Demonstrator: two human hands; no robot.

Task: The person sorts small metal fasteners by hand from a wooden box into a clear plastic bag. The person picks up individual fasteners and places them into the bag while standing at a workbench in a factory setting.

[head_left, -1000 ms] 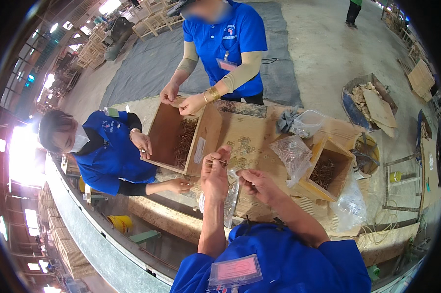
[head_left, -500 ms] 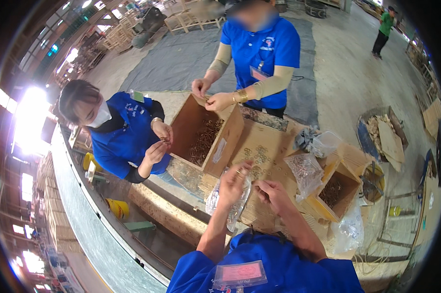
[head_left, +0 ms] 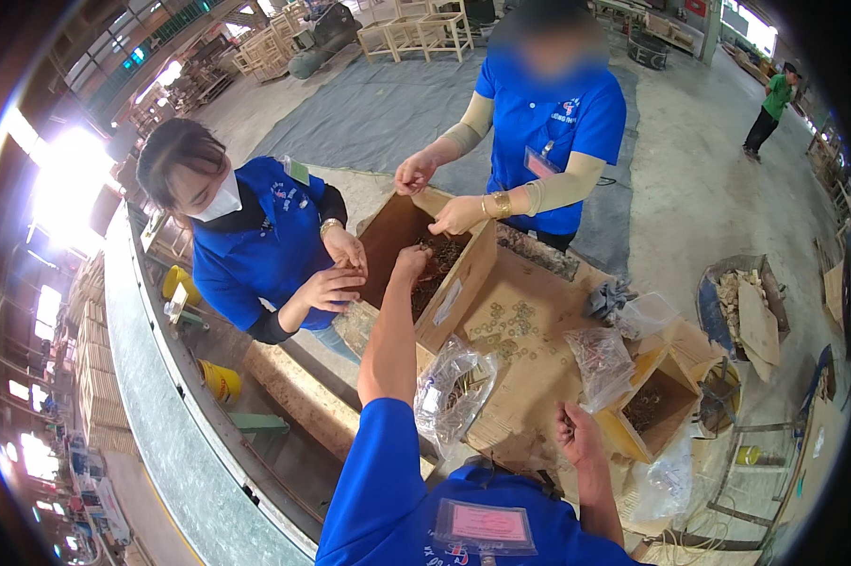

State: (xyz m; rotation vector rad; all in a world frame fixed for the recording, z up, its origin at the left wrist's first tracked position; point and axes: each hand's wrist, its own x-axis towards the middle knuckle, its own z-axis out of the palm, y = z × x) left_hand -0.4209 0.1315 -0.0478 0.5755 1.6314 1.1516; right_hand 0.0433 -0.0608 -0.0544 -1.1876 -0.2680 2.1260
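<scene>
My left hand (head_left: 412, 263) reaches over the near side of the large wooden box (head_left: 470, 279), just above a heap of small brownish metal pieces that look like screws (head_left: 437, 268). Its fingers are curled together; anything in them is too small to make out. Near the front of the plywood tabletop (head_left: 529, 396), my right hand (head_left: 579, 436) is closed with its fingers curled inward. A small dark bit shows at those fingers, of a kind I cannot tell. Between my arms lies a clear plastic bag (head_left: 455, 389) with small pieces in it. Several small rings (head_left: 512, 325) lie scattered on the tabletop.
Two co-workers stand across the box, one person's hands (head_left: 454, 203) over its far rim, another's (head_left: 342, 274) at its left side. A smaller wooden box (head_left: 653, 401), a plastic bag of metal pieces (head_left: 601, 366) and a grey cloth (head_left: 610, 298) sit at right.
My left hand has moved from above the clear bag forward into the large box. My right hand has drawn back to the right, apart from the left. The view has shifted slightly.
</scene>
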